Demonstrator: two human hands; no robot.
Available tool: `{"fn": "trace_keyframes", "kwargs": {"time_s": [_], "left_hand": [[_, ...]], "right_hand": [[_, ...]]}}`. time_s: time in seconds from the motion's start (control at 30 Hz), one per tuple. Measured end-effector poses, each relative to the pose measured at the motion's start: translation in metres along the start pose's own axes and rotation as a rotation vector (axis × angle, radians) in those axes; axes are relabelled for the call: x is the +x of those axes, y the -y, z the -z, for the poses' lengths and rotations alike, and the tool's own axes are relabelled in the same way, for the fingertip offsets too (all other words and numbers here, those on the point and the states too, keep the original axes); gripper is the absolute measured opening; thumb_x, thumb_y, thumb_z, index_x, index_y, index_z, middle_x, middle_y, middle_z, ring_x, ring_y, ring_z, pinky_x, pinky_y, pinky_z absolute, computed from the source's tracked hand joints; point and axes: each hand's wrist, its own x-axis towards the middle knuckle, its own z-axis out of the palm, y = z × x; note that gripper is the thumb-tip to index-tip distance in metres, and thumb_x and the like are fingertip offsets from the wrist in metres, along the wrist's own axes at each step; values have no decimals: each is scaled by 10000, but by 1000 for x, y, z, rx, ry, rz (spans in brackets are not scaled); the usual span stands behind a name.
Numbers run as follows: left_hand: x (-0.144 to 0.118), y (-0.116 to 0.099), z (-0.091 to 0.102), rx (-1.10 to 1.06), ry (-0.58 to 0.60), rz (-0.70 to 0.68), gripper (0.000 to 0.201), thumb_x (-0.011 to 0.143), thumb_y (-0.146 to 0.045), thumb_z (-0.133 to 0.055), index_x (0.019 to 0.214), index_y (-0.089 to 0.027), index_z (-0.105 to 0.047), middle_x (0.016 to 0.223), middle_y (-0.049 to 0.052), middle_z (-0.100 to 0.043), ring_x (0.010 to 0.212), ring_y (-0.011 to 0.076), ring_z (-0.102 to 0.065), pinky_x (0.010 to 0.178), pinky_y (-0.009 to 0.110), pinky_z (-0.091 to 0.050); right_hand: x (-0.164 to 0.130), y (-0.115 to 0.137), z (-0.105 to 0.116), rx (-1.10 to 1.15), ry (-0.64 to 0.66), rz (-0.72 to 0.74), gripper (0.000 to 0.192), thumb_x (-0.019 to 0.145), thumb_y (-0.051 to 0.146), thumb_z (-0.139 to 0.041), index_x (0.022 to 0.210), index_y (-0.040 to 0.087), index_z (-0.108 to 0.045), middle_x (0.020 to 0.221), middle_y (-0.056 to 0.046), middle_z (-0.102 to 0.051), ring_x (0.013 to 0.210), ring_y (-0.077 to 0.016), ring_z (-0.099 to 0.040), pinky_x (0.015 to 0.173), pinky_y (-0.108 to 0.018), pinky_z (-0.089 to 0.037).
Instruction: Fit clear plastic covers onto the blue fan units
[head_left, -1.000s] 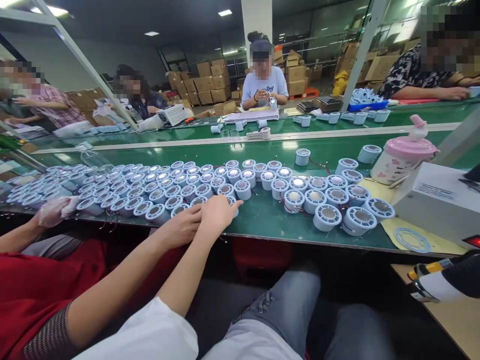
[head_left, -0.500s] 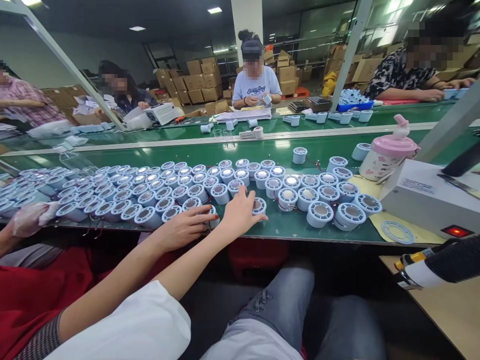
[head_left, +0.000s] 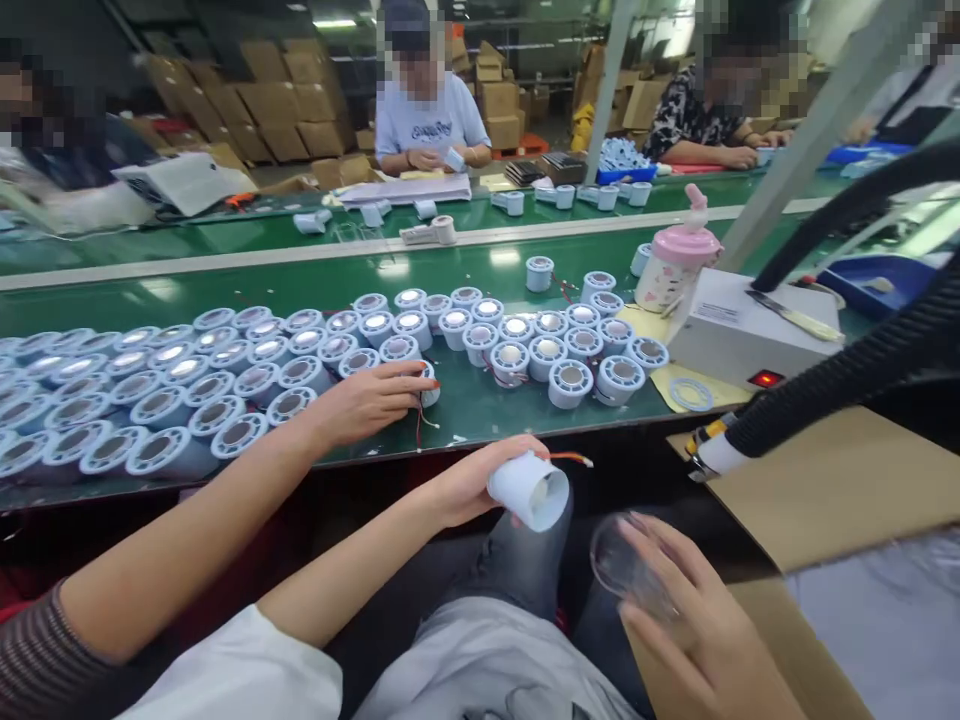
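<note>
My left hand (head_left: 469, 487) is wrapped round a light blue cylindrical fan housing (head_left: 517, 485), held tilted above my lap, its open end facing right. A red-and-yellow wire with a small connector (head_left: 587, 461) sticks out behind it. To the right, my right hand (head_left: 694, 600) grips a clear plastic cup (head_left: 619, 560), slightly smeared by motion. A gap separates the cup from the housing. Many similar light blue housings (head_left: 570, 383) stand on the green bench, round grilles upward. A co-worker's hand (head_left: 375, 400) reaches across from the left and touches one of them.
A grey box with a red lit switch (head_left: 765, 379) and a pink-lidded bottle (head_left: 679, 265) stand at the right. A black hose (head_left: 810, 390) crosses there, above cardboard (head_left: 832, 490). A blue ring (head_left: 690, 394) lies on yellow paper. Other people sit across the bench.
My left hand has lifted a fan housing off the bench and drawn it toward my lap. My right hand has come into view with a clear cup. The view has turned rightward.
</note>
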Motion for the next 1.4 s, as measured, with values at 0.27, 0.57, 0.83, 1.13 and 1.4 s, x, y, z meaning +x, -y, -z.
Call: {"fn": "trace_keyframes", "kwargs": {"time_s": [0.27,0.57,0.83,1.13,1.4], "left_hand": [[9,-1,-29,448,252,-209,194,852,-342,-615,913,-169,-679,914,36,-619,814,143,-564,745,241,-457],[15,24,-33,678,233,-471,661,566,-429,-860,1170,-260,-651,1186,104,-556,1102,274,-542,957,409,-449],[4,26,-39,265,311,-200,680,702,-289,-792,1312,-237,-496,1274,103,-577,1060,219,-608,901,349,-515],[-6,21,-39,114,376,-55,772,697,-310,-797,1381,-267,-441,1263,116,-574,965,220,-641,764,321,-555],[-8,18,-37,209,394,-247,774,676,-230,-820,1372,-264,-484,1347,114,-542,1184,249,-575,978,339,-485]], "right_hand": [[32,8,-13,-116,69,-240,189,799,160,-605,940,247,-696,1326,-121,-500,1117,-345,-535,860,-522,-531],[28,7,-1,613,-31,-627,285,837,410,-638,644,201,-650,1045,-82,-610,957,-243,-614,709,-319,-554],[21,-3,-1,814,-39,-547,153,747,319,-768,883,253,-740,1248,-79,-639,1165,-301,-587,861,-404,-572],[3,9,7,387,58,-285,444,800,246,-741,1206,308,-572,1331,-55,-595,1261,-266,-523,1044,-450,-461],[5,10,8,651,87,-420,455,785,239,-768,1185,353,-584,1300,1,-599,1176,-226,-581,977,-360,-528]]}}
